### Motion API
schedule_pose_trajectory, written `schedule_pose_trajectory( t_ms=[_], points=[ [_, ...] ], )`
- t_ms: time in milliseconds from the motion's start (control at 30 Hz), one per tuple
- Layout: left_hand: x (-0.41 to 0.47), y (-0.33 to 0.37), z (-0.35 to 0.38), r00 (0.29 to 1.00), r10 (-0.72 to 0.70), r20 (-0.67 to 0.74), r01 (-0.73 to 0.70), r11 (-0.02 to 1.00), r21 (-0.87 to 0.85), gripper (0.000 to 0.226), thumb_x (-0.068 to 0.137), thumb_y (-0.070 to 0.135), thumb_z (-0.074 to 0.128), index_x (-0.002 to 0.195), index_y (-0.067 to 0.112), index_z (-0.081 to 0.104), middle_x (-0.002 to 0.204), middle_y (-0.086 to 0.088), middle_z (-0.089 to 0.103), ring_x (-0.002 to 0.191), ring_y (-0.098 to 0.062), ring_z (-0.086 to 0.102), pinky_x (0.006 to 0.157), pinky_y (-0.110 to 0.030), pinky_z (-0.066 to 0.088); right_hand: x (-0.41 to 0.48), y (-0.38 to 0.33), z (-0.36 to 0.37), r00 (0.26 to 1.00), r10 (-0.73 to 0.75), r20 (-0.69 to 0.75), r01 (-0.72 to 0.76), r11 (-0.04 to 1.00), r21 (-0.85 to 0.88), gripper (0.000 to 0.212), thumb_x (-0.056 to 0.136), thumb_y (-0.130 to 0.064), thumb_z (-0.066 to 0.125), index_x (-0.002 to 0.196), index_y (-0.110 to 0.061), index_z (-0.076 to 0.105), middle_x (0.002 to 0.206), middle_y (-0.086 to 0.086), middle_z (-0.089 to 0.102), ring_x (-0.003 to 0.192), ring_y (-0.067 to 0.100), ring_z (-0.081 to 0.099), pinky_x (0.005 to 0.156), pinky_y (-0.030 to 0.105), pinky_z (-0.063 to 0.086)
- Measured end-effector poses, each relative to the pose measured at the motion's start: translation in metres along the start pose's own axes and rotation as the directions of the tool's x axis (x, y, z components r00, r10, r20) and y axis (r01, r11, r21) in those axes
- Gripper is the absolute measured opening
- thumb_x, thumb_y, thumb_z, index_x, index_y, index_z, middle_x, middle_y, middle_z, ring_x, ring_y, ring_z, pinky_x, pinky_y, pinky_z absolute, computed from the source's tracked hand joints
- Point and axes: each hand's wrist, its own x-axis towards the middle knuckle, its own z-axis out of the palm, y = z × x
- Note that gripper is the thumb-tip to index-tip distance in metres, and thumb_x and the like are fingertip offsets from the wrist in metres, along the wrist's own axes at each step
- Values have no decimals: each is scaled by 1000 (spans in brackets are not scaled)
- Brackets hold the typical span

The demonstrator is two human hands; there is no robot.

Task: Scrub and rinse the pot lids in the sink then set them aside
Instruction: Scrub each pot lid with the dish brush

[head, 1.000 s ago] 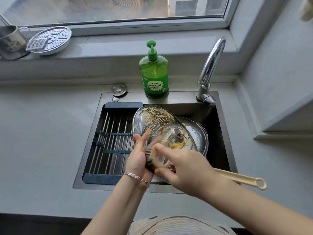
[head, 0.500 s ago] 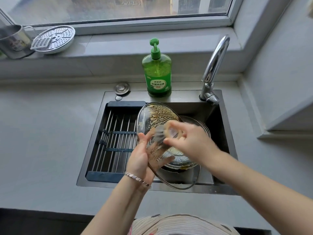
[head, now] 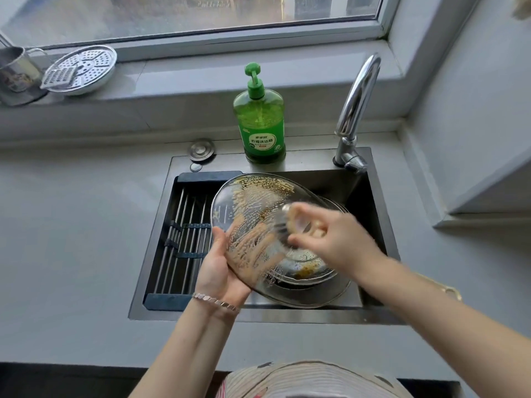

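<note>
**Glass lid scrub: brace it low, work the brown streaks**

Nearest the camera, the left hand (head: 218, 271) grips the glass lid (head: 258, 208) by its lower left edge, thumb on the front and fingers spread behind the glass. The lid is tilted up over the sink (head: 287, 315). The right hand (head: 336, 245) is closed around a brush (head: 283, 225), with the bristles on the lid's near face.

If it were me, I'd keep that left grip firm and the lid low over the basin, because soapy glass slips fast. Short overlapping strokes, then chase the brown film toward the top rim, which still looks speckled.

Hard to read:
- The right hand is motion-blurred, so I can't make out exactly how the fingers sit.
- A cream ring pokes out past the right forearm. It's probably the brush handle's tail, but I can't confirm that.
- Under the lid there's a second lid (head: 313, 271), mostly covered. I can't tell if it sits on a pot.

Left of that is the drain rack (head: 184, 239). Behind the basin are the soap bottle (head: 260, 124) and the faucet (head: 356, 110). I can't see any water running.
</note>
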Motion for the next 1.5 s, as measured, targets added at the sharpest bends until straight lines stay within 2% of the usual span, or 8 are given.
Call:
schedule_pose_trajectory(
  t_ms=[200, 333, 467, 600, 733, 867, 1333, 1500],
  points=[
    [5, 7, -2, 1000, -6, -31, 7, 1000, 21, 61, 93, 54, 26, 135, 14, 48, 129, -21, 56, 117, -38, 53, 81, -57, 50, -40, 3, 19, 969, -128, 211, 142, 988, -53, 51, 76, -47, 70, 124, -46, 53, 73, -4, 66, 63, 13, 57, 66, 27, 50],
    [4, 12, -3, 1000, 24, -11, -24, 1000, -11, 56, 93, 52, 30, 132, 18, 50, 127, -20, 57, 116, -39, 53, 73, -62, 48, -15, 34, -4, 995, 103, -16, -102, 994, 25, 42, 76, -36, 73, 115, -36, 60, 53, -6, 52, 53, 12, 42, 59, 29, 40],
    [6, 13, -6, 999, 21, 25, -21, 1000, 0, 58, 91, 53, 32, 136, 18, 47, 132, -20, 54, 121, -41, 49, 78, -65, 45, -44, 4, 23, 960, -201, 194, 211, 977, -31, 55, 72, -55, 65, 123, -51, 43, 78, -7, 70, 60, 8, 57, 63, 26, 48],
    [5, 16, -6, 998, 43, 36, -42, 999, -26, 57, 90, 50, 34, 135, 17, 48, 129, -19, 56, 120, -40, 51, 78, -66, 44, -11, 30, -4, 992, 127, -20, -125, 989, 84, 36, 78, -29, 73, 111, -24, 62, 42, -13, 43, 44, 8, 33, 56, 28, 30],
    [3, 19, -9, 998, 19, 56, -19, 1000, -7, 64, 83, 49, 51, 138, 17, 45, 132, -20, 53, 121, -42, 50, 79, -66, 44, -44, 10, 16, 984, -71, 166, 51, 991, 122, 41, 75, -33, 76, 112, -39, 60, 51, -22, 50, 50, 3, 46, 58, 18, 39],
    [1, 21, -14, 993, 59, 105, -56, 998, -37, 114, 28, 33, 94, 132, 15, 51, 125, -21, 59, 112, -43, 55, 76, -66, 48, -28, 46, 3, 982, 189, 3, -187, 969, 162, 41, 76, -26, 75, 115, -30, 63, 45, -15, 43, 48, 6, 35, 53, 18, 32],
    [-4, 23, -16, 995, 66, 75, -63, 997, -37, 119, 21, 28, 95, 131, 13, 53, 121, -22, 61, 110, -43, 57, 68, -63, 52, -43, 46, 15, 986, 30, 164, -68, 971, 230, 52, 73, -26, 78, 118, -42, 57, 57, -18, 53, 53, 3, 46, 59, 12, 38],
    [-9, 16, -19, 993, 35, 115, -32, 999, -28, 101, 22, 26, 96, 117, 12, 63, 119, -22, 63, 105, -41, 61, 63, -60, 53, -8, 70, -14, 954, 295, -53, -281, 942, 184, 50, 76, -30, 74, 123, -27, 60, 71, 0, 59, 64, 13, 53, 64, 26, 41]
  ],
)
